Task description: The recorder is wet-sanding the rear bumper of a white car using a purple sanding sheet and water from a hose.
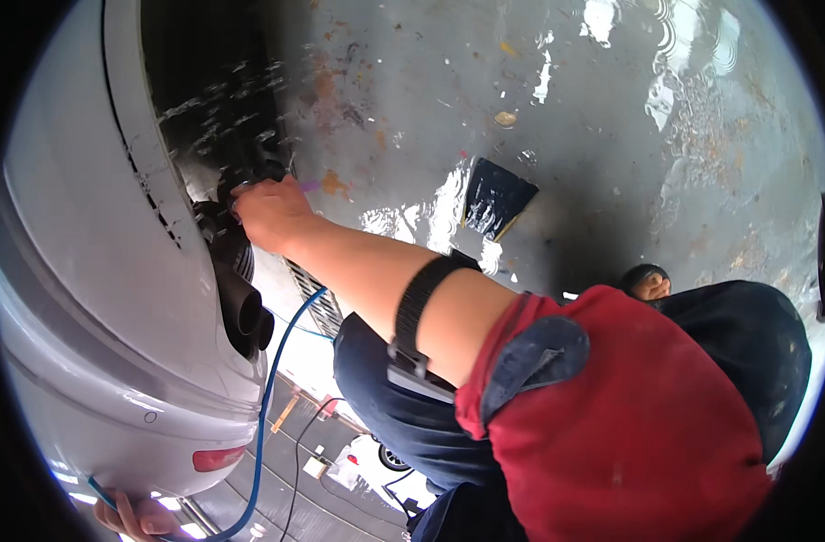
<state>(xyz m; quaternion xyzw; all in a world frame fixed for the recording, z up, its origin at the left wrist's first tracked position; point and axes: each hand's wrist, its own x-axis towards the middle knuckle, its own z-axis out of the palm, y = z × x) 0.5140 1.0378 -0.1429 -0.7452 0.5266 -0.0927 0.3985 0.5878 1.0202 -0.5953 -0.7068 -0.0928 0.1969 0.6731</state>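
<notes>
My right hand (272, 212), at the end of a bare forearm coming out of a red sleeve, reaches under the edge of a white car bumper (96, 298). Its fingers curl round a dark object that I cannot make out, and a small purple piece (311, 186) sticks out beside it. Just below the hand are black parts and a dark exhaust pipe (241, 307) under the bumper. At the lower left rim, my left hand (137, 519) shows only in part. Its fingers close on a blue hose (263, 425), which loops up past the bumper toward my right forearm.
A dark flat pad (498, 199) lies on the wet grey floor (611, 135) beyond my arm. My knees in dark trousers (403, 406) are close by. A floor grate (317, 298), a thin black cable (295, 470) and another white car (390, 465) also show.
</notes>
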